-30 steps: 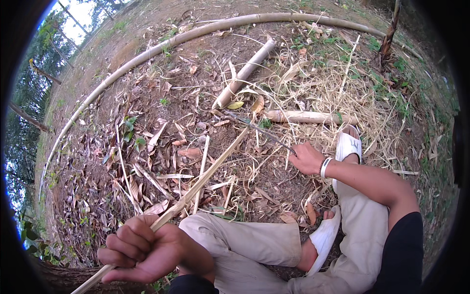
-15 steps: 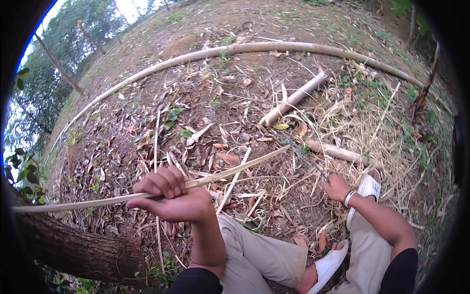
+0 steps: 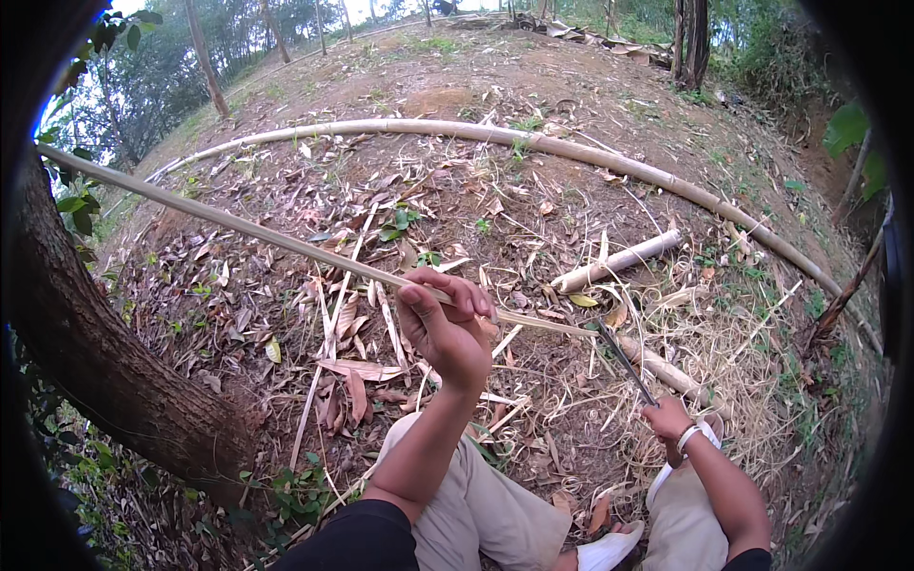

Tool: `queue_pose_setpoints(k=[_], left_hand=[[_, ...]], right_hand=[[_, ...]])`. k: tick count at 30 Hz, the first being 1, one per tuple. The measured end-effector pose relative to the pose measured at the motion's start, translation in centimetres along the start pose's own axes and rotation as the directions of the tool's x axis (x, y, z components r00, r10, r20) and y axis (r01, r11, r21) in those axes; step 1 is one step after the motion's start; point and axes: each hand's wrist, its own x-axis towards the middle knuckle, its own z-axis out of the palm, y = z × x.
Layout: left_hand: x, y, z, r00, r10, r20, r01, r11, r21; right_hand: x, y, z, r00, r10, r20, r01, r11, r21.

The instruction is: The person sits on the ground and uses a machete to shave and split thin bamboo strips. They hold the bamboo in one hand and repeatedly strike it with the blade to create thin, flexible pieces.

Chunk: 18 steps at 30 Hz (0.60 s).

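Note:
A long, pale bamboo strip point(image 3: 238, 225) slants down from the upper left across the view. My left hand point(image 3: 446, 319) is closed around it, thumb and fingers pinching it from above and below. The strip's right end comes close to the tip of a dark, narrow knife point(image 3: 628, 364); whether the two touch I cannot tell. At the lower right, my right hand point(image 3: 668, 419) grips the knife's handle, the blade pointing up and to the left. Below that hand, the bamboo piece point(image 3: 662, 366) lies among thin curled shavings point(image 3: 700, 333).
Beyond my hands, a long bamboo pole point(image 3: 533, 141) curves across the ground. A short bamboo length point(image 3: 619, 262) lies this side of it. A thick tree trunk point(image 3: 114, 376) leans at the left. Dry leaves point(image 3: 360, 369) and thin strips litter the soil.
My left hand has moved right and up, and the strip's left end has risen, so it now slopes down to the right. The view has tilted up, showing more ground ahead.

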Motion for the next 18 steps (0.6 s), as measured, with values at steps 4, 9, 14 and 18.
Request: queue_pose_setpoints(k=[4, 9, 14, 18], left_hand=[[1.7, 0.8, -1.1, 0.998, -0.056, -0.03, 0.055, 0.998, -0.026], [4.2, 6.3, -1.1, 0.979, 0.204, -0.001, -0.203, 0.975, 0.094], [13.8, 12.8, -3.9, 0.952, 0.229, -0.202, -0.219, 0.973, 0.07], [15.4, 13.4, -7.3, 0.926, 0.205, -0.318, -0.169, 0.976, 0.137]], right_hand=[[-5.6, -3.4, -2.3, 0.999, 0.053, -0.012, -0.053, 0.998, 0.028], [-10.6, -0.6, -3.8, 0.984, -0.115, -0.139, 0.092, 0.983, -0.158], [-13.2, -1.6, -3.0, 0.97, -0.22, -0.107, 0.181, 0.94, -0.29], [-12.4, -1.0, -0.7, 0.971, -0.238, 0.023, 0.222, 0.863, -0.453]])
